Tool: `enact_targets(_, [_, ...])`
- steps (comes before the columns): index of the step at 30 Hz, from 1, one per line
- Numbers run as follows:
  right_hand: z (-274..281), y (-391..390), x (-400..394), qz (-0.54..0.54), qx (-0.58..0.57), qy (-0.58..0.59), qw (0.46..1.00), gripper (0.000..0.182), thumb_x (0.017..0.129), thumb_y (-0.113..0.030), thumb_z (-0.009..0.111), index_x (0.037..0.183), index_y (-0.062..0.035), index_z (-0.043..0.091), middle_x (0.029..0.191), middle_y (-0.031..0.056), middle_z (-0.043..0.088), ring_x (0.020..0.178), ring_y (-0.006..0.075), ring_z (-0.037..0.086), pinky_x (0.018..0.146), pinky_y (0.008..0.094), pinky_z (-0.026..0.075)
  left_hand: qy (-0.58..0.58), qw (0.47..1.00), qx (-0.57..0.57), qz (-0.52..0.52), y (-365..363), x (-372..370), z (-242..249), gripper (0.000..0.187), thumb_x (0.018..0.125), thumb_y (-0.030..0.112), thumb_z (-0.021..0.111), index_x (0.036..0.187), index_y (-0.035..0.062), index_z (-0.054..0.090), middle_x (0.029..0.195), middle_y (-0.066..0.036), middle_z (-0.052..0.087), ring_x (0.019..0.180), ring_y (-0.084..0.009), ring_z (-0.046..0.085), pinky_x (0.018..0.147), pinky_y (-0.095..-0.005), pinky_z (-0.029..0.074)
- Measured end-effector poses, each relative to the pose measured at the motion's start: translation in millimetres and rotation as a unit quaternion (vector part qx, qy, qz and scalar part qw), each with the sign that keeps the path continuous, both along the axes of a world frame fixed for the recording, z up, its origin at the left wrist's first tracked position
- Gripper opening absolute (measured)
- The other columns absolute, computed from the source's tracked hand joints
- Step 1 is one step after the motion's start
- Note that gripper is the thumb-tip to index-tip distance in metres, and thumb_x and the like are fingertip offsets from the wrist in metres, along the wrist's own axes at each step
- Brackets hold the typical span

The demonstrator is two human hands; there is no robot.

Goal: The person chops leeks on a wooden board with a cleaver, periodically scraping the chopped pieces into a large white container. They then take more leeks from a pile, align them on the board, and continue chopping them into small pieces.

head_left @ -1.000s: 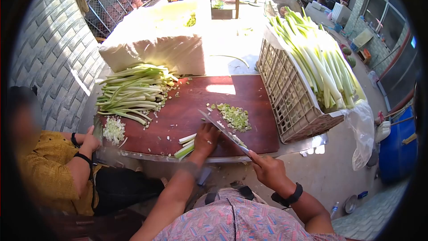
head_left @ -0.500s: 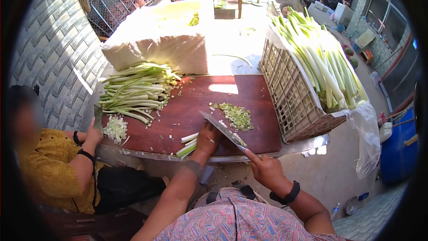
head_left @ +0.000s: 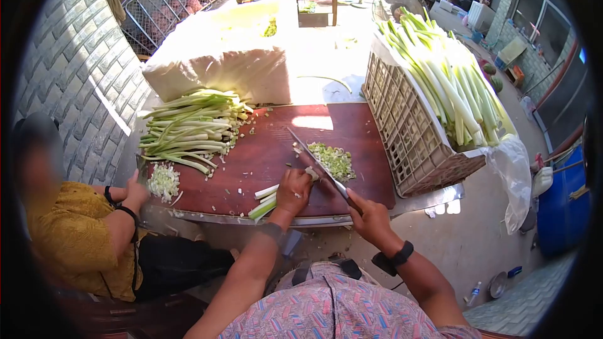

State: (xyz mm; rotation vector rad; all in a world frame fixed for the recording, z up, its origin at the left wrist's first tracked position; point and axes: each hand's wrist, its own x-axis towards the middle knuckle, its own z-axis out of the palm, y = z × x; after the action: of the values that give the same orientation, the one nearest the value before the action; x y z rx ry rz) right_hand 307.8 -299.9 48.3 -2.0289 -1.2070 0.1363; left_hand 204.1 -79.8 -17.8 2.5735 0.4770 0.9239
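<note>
My right hand [head_left: 369,215] is closed around the handle of a long knife [head_left: 325,168]. The blade slants away to the upper left across the red-brown board [head_left: 370,150]. Close to the blade's left side, my left hand [head_left: 293,192] is closed over green onion stalks [head_left: 266,203], whose other ends stick out on its left. A pale cut end shows by the fingers at the blade. Just beyond the knife lies a heap of chopped green onion [head_left: 334,159].
A bundle of whole green onions [head_left: 188,127] and a chopped white pile [head_left: 163,183] lie at left, beside a seated person [head_left: 85,232]. At right stands a plastic crate [head_left: 408,132] of long green onions [head_left: 455,81]. Behind the board is a cloth-covered block [head_left: 220,75].
The knife has shifted away from me, its tip farther up the board and its blade turned more edge-on. My left hand has turned slightly. The seated person's knife is no longer visible.
</note>
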Motion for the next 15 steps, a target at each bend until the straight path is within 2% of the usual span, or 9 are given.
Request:
enact_targets(4, [32,-23,-15,0.03,-0.105,-0.065,0.992,0.048,0.086,-0.02,0.066,0.133,-0.024,0.058,0.069,0.0161,0.061,0.061,0.0362,0.061,0.056,0.048,0.048,0.03,0.999,-0.002,0.024,0,0,-8,0.012,0.082,0.014,0.065,0.093,0.009,0.064,0.099,-0.014,0.059,0.092,-0.0343,0.057,0.077,-0.0448,0.05])
enact_targets(8, [38,-23,-21,0.028,-0.123,-0.076,0.989,0.046,0.085,-0.018,0.068,0.13,-0.0201,0.06,0.069,0.0157,0.06,0.064,0.0347,0.062,0.057,0.0465,0.048,0.007,0.999,0.025,0.025,1,2,-7,0.012,0.083,0.016,0.064,0.093,0.0095,0.064,0.099,-0.015,0.058,0.092,-0.0358,0.057,0.075,-0.0456,0.05])
enact_targets(10, [46,-17,-22,0.03,-0.149,-0.074,0.986,0.046,0.084,-0.017,0.067,0.129,-0.0198,0.06,0.071,0.0167,0.062,0.065,0.0367,0.062,0.058,0.0483,0.048,0.007,0.999,0.021,0.032,0,2,-4,0.012,0.083,0.016,0.064,0.094,0.0099,0.064,0.099,-0.015,0.058,0.092,-0.0359,0.057,0.075,-0.0453,0.05])
enact_targets(13, [33,7,-13,0.033,-0.128,-0.044,0.99,0.046,0.086,-0.016,0.066,0.131,-0.0192,0.058,0.072,0.0184,0.064,0.066,0.0393,0.063,0.06,0.0502,0.049,0.02,0.999,0.01,0.034,-2,1,0,0.013,0.082,0.015,0.065,0.095,0.0104,0.065,0.098,-0.015,0.057,0.092,-0.0355,0.056,0.075,-0.045,0.05])
enact_targets(15, [11,22,-4,0.033,-0.11,-0.029,0.993,0.046,0.086,-0.015,0.066,0.131,-0.0184,0.058,0.074,0.0201,0.065,0.068,0.0404,0.063,0.061,0.0485,0.05,0.059,0.998,0.008,0.034,-1,0,0,0.013,0.081,0.013,0.065,0.094,0.0103,0.065,0.097,-0.015,0.056,0.093,-0.0346,0.055,0.075,-0.0449,0.049])
